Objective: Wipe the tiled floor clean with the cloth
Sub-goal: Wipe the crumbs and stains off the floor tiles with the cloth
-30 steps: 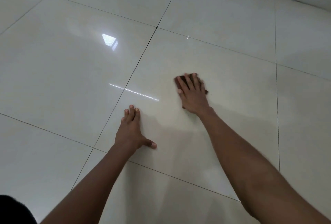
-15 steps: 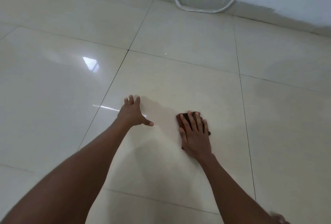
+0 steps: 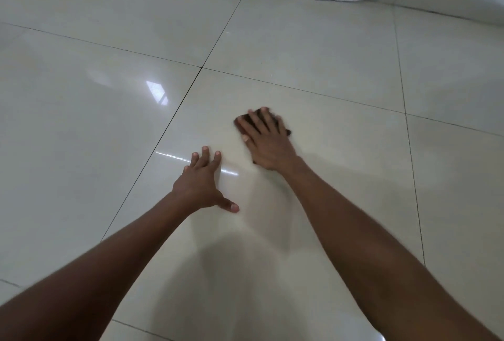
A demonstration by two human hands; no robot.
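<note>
Now | your right hand (image 3: 266,141) presses flat, fingers spread, on the cloth (image 3: 246,122) | left hand (image 3: 200,182) splayed on floor (image 3: 313,49), just beside, holding nothing

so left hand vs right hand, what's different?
The left hand lies bare on the tiled floor, fingers spread; the right hand presses the dark cloth. The left hand sits nearer the camera, the right hand farther out. Both lie flat, palms down, on the same tile.
</note>
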